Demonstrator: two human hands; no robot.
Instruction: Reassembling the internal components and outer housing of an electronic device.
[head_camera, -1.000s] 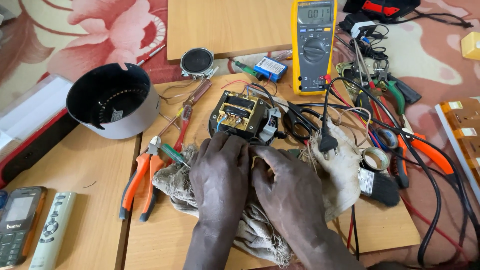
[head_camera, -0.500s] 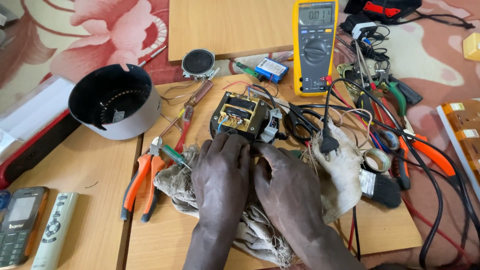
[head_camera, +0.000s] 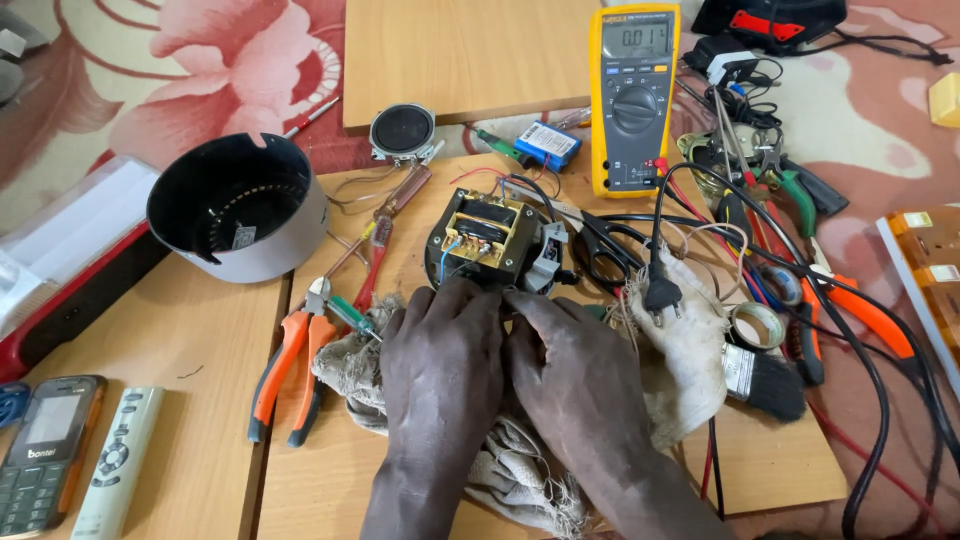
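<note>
Wooden boards (head_camera: 200, 400) carry the clutter. I see my left hand (head_camera: 440, 365) and right hand (head_camera: 575, 380) pressed flat, side by side, on a frayed rag (head_camera: 690, 350), fingertips at the transformer block (head_camera: 485, 235), perhaps touching it. Beyond sits a black round housing (head_camera: 240, 205), seemingly empty.

Two bare hands and forearms in view, entering from bottom edge. Left hand (head_camera: 440, 375): no glove, no ring, no watch or band at wrist. Right hand (head_camera: 570, 375): likewise ungloved, no jewellery seen. No sleeve on either forearm as far as the frame shows. Skin on the backs of both hands looks dull and grimy, with a dusty sheen over knuckles and tendons. Fingernails not clearly visible. Rest of body out of view.
</note>
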